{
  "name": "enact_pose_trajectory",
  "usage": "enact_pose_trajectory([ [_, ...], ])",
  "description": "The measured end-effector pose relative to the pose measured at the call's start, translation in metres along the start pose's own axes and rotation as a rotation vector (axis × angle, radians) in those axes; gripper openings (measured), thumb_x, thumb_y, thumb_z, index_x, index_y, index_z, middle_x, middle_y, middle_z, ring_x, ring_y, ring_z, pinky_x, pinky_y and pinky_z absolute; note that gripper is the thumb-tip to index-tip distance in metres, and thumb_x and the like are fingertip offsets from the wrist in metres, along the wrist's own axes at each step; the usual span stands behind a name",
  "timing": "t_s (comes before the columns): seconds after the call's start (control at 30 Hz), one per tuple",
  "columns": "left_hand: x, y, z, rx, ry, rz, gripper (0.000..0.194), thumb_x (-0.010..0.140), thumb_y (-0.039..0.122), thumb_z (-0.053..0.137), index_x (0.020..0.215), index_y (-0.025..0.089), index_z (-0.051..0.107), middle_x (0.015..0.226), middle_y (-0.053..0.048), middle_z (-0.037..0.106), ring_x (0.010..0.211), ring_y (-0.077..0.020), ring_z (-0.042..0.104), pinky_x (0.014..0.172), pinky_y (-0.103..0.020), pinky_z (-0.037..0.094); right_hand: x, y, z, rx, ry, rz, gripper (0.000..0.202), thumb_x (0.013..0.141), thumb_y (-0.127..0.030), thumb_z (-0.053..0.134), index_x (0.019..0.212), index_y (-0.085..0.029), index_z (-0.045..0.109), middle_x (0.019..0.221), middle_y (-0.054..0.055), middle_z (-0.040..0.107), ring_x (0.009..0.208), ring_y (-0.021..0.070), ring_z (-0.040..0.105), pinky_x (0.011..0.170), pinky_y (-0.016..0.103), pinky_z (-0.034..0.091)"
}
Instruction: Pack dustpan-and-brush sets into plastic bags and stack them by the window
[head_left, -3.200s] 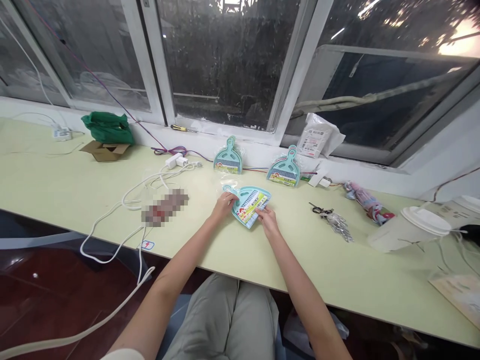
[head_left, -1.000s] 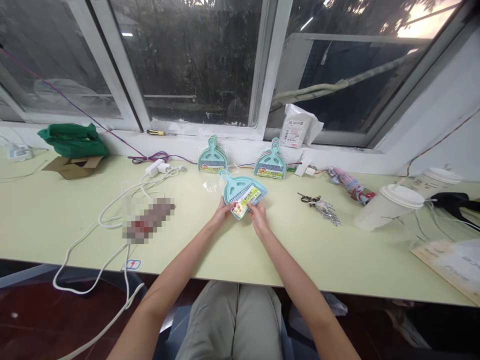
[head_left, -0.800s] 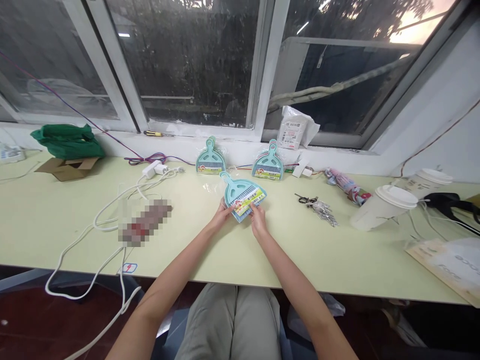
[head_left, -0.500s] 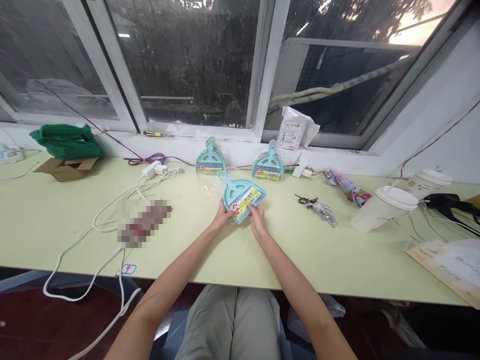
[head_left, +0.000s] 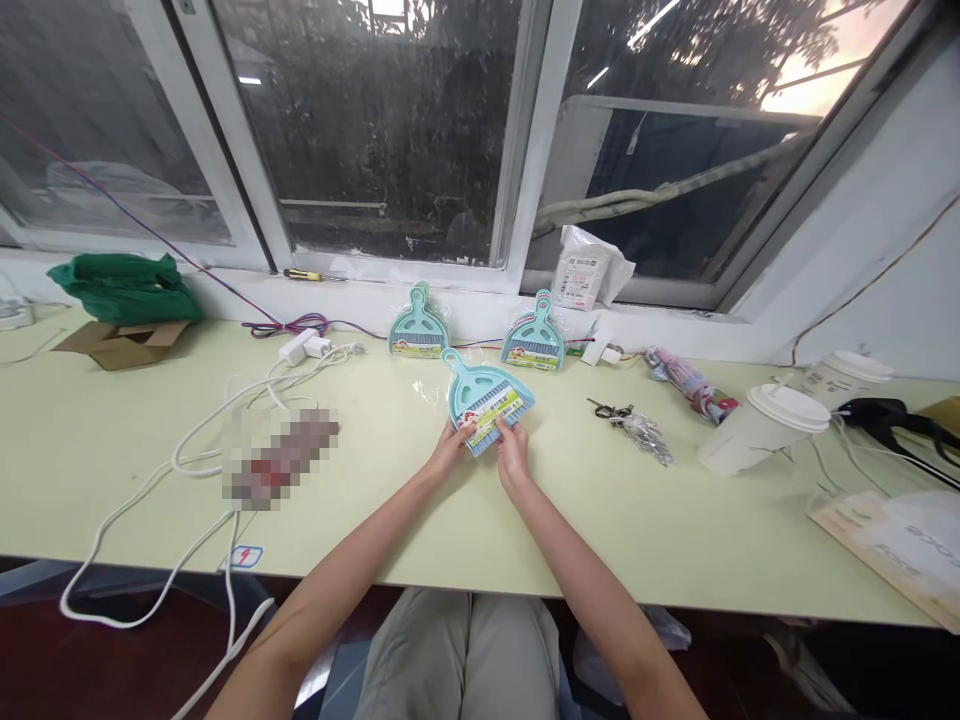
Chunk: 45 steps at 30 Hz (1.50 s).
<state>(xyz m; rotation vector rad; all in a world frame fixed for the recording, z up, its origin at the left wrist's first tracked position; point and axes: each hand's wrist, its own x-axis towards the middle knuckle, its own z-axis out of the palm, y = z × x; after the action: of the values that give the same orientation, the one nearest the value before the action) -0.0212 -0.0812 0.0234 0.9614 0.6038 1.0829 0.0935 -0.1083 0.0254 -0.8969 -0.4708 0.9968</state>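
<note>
Taking the held dustpan as the clock's centre, the window (head_left: 397, 140) stands at 12 o'clock, behind the pale green table (head_left: 600, 540). Between 9 and 10 lies the green bag (head_left: 124, 288), atop the open box (head_left: 124, 345). At 3 o'clock two lidded cups (head_left: 763, 430) stand near each other, the farther partly hidden. The dustpan (head_left: 480, 382), with its brush (head_left: 487, 415) and label, is above the table's middle, handle towards 11 o'clock. One dustpan stack (head_left: 418, 325) leans at the wall between 10 and 11, the other (head_left: 534, 335) at 1. The left hand (head_left: 450, 445) grips the dustpan's edge at 7 o'clock; the right hand (head_left: 513, 450) pinches it at 5. Keys (head_left: 649, 437) lie just past 3, and the screwdriver (head_left: 304, 275) rests on the sill at 10.
</note>
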Motion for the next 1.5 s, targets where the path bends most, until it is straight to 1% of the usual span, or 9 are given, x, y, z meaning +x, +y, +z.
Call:
enact_pose_trajectory([
  [0.3, -0.002, -0.018, 0.001, 0.032, -0.313, -0.218, 0.050, 0.076, 0.036, 0.075, 0.122, 0.027, 0.058, 0.126, -0.013, 0.061, 0.122, -0.0310, 0.054, 0.097, -0.047, 0.045, 0.003, -0.008, -0.001, -0.044, 0.046, -0.100, 0.042, 0.067, -0.042, 0.071, 0.100, -0.018, 0.059, 0.096, 0.006, 0.071, 0.083, 0.0188, 0.067, 0.072, 0.030, 0.054],
  [0.5, 0.004, 0.000, 0.000, -0.014, -0.048, 0.082, 0.058, 0.077, 0.040, 0.072, 0.130, 0.026, 0.052, 0.121, -0.008, 0.064, 0.122, -0.0290, 0.054, 0.103, -0.044, 0.041, 0.004, 0.000, 0.000, -0.028, -0.035, -0.053, 0.040, 0.065, -0.041, 0.074, 0.095, -0.018, 0.060, 0.098, 0.005, 0.071, 0.084, 0.0170, 0.067, 0.074, 0.029, 0.054],
  [0.7, 0.001, -0.003, -0.004, 0.043, -0.072, 0.035, 0.057, 0.072, 0.031, 0.077, 0.123, 0.027, 0.053, 0.124, -0.008, 0.062, 0.123, -0.0305, 0.052, 0.102, -0.048, 0.041, 0.019, -0.001, -0.006, -0.047, -0.071, -0.016, 0.039, 0.060, -0.039, 0.078, 0.089, -0.019, 0.061, 0.093, 0.005, 0.072, 0.081, 0.0172, 0.068, 0.073, 0.029, 0.055],
  [0.87, 0.015, 0.010, -0.021, 0.136, 0.102, -0.008, 0.054, 0.067, 0.031, 0.079, 0.115, 0.024, 0.055, 0.110, -0.008, 0.067, 0.112, -0.0325, 0.059, 0.094, -0.049, 0.047, 0.038, -0.018, -0.023, -0.299, -0.269, 0.134, 0.026, 0.071, -0.041, 0.072, 0.077, -0.017, 0.064, 0.069, 0.005, 0.069, 0.073, 0.0211, 0.069, 0.074, 0.038, 0.056],
  [0.97, 0.020, 0.023, -0.035, 0.126, 0.145, -0.114, 0.055, 0.068, 0.032, 0.075, 0.117, 0.024, 0.051, 0.104, -0.009, 0.067, 0.098, -0.0298, 0.065, 0.084, -0.046, 0.053, 0.039, -0.030, -0.037, -0.690, -0.297, -0.149, 0.010, 0.081, -0.025, 0.062, 0.085, -0.019, 0.069, 0.088, 0.008, 0.073, 0.096, 0.0231, 0.067, 0.091, 0.044, 0.051],
  [1.07, 0.018, 0.034, -0.045, 0.062, 0.135, -0.140, 0.057, 0.070, 0.030, 0.070, 0.121, 0.022, 0.048, 0.109, -0.011, 0.066, 0.092, -0.0272, 0.067, 0.078, -0.043, 0.056, 0.035, -0.037, -0.044, -1.109, -0.371, -0.579, 0.040, 0.078, -0.004, 0.055, 0.108, -0.025, 0.068, 0.134, 0.006, 0.058, 0.133, 0.0219, 0.043, 0.112, 0.046, 0.030],
  [1.13, 0.017, 0.038, -0.049, 0.051, 0.113, -0.173, 0.054, 0.072, 0.030, 0.067, 0.121, 0.020, 0.049, 0.111, -0.013, 0.066, 0.091, -0.0279, 0.068, 0.076, -0.043, 0.057, 0.033, -0.037, -0.045, -1.293, -0.423, -0.712, 0.048, 0.077, -0.001, 0.054, 0.116, -0.026, 0.065, 0.143, 0.005, 0.050, 0.139, 0.0218, 0.034, 0.115, 0.046, 0.023],
  [1.3, 0.015, 0.040, -0.056, 0.042, 0.097, -0.275, 0.052, 0.073, 0.027, 0.065, 0.122, 0.018, 0.053, 0.108, -0.013, 0.068, 0.087, -0.0276, 0.069, 0.069, -0.039, 0.058, 0.032, -0.035, -0.042, -1.283, -0.468, -0.811, 0.023, 0.089, -0.014, 0.050, 0.096, -0.025, 0.069, 0.113, 0.006, 0.070, 0.118, 0.0209, 0.055, 0.110, 0.043, 0.029],
  [1.5, 0.014, 0.046, -0.062, 0.040, 0.138, -0.340, 0.050, 0.077, 0.021, 0.063, 0.125, 0.013, 0.053, 0.093, -0.012, 0.071, 0.071, -0.0210, 0.069, 0.054, -0.027, 0.056, 0.023, -0.037, -0.039, -1.126, -0.511, -0.805, 0.019, 0.090, -0.017, 0.045, 0.091, -0.023, 0.063, 0.114, 0.006, 0.068, 0.120, 0.0207, 0.054, 0.108, 0.042, 0.031],
])
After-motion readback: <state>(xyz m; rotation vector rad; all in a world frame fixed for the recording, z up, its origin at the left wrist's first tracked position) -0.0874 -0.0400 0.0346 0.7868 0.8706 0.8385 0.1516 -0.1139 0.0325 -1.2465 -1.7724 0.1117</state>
